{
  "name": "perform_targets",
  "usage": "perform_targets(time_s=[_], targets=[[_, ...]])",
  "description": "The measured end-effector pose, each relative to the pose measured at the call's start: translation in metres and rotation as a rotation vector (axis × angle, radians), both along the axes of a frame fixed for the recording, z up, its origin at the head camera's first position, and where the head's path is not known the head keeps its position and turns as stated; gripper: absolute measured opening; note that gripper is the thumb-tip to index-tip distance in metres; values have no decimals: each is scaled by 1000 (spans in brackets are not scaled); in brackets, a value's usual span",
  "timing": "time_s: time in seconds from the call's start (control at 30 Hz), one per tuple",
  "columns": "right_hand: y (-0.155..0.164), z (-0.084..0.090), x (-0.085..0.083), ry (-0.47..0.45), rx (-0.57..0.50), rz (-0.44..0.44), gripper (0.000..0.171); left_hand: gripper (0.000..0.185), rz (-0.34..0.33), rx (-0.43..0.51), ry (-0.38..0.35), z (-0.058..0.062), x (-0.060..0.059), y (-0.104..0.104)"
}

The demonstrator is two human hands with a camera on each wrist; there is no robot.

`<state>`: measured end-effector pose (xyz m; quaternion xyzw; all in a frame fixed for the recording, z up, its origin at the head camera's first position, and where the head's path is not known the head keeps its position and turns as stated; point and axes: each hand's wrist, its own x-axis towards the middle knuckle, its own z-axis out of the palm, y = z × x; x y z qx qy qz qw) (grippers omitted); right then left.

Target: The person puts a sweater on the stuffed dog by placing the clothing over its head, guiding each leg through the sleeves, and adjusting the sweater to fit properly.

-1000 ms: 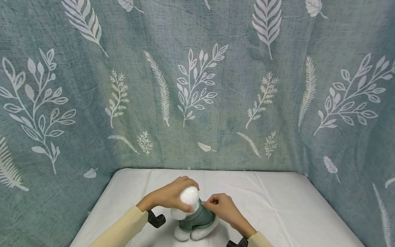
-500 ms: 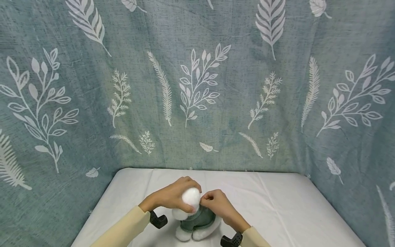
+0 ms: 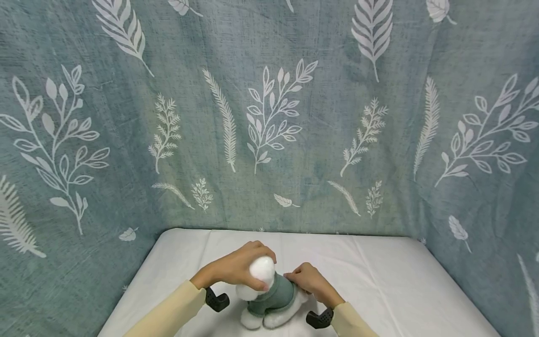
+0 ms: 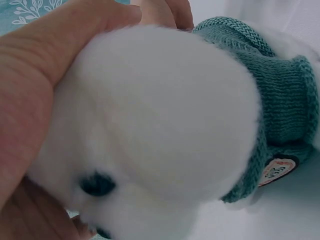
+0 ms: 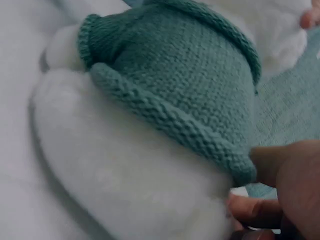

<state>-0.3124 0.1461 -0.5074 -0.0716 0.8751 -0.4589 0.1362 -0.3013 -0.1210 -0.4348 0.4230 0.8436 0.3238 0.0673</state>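
Plush toy [image 3: 266,299] in a green knitted sweater [image 3: 273,299], standing at the near middle of the white-covered worktop [image 3: 379,281], in front of a leaf-printed curtain [image 3: 269,117]. From the head view: left hand [image 3: 236,269] cupped over the white fluffy head, fingers curled round it, steadying it upright; right hand [image 3: 309,281] low on the toy's right side, fingers bent and seemingly pinching the sweater's lower edge. Pale yellow sleeves [image 3: 168,313] on both arms, a dark wrist mount [image 3: 216,300] near each.

From the left wrist view: plush toy head [image 4: 150,130] filling the frame, held in the palm with the thumb [image 4: 85,30] wrapped over the top; dark eye toward the bottom, sweater [image 4: 280,105] with a small round label off to the right.

From the right wrist view: sweater [image 5: 190,85] close up, rolled hem running across the white body [image 5: 120,170]; fingertips [image 5: 255,210] curled at the hem's end, touching it, grip partly out of frame.

Judged as mid-step in adjusting the sweater on the toy, likely tugging the hem down or working it off. Next move calls for a firm hold on the head and an even pull along the hem, without tipping the toy.
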Motion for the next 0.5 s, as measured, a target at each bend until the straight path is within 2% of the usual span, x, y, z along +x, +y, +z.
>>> perform_targets(time_s=[0.13,0.33,0.5], targets=[[6,-3,-3,-12,-48,45,45,52,-4,-2,10,0,1,1],[11,-7,-4,3,-38,44,41,56,1,-11,28,-1,2,1],[8,-11,0,86,16,20,39,55,4,-6,25,-1,3,1]])
